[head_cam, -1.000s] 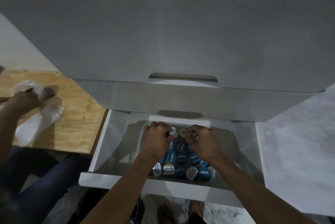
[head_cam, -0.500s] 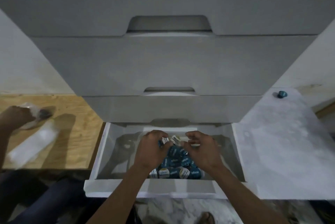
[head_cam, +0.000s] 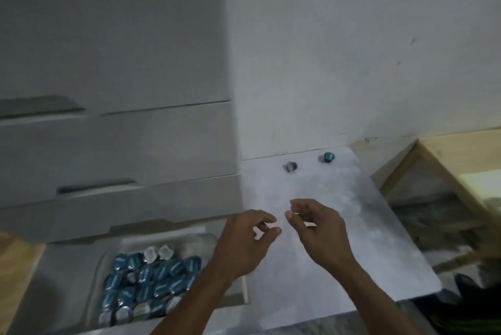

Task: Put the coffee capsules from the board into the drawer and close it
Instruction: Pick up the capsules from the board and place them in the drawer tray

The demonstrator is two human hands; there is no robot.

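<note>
The bottom drawer point(head_cam: 67, 275) of the white cabinet stands open at lower left. In it lies a tray full of several blue coffee capsules point(head_cam: 151, 277). To its right is a pale marble board point(head_cam: 325, 267). A grey capsule point(head_cam: 290, 166) and a blue capsule point(head_cam: 328, 157) lie at the board's far edge. My left hand point(head_cam: 244, 242) hovers over the drawer's right edge, fingers loosely curled, holding nothing. My right hand point(head_cam: 317, 229) hovers over the board's middle, fingers relaxed and empty. Both hands are well short of the two capsules.
Two closed drawer fronts point(head_cam: 116, 145) rise above the open drawer. A white wall point(head_cam: 352, 50) stands behind the board. A wooden frame point(head_cam: 439, 172) sits to the right of the board. Plywood floor point(head_cam: 16, 267) shows at far left.
Both hands have left the drawer's capsule tray and moved right over the board, now empty. The view has swung right, bringing two capsules on the board into sight.
</note>
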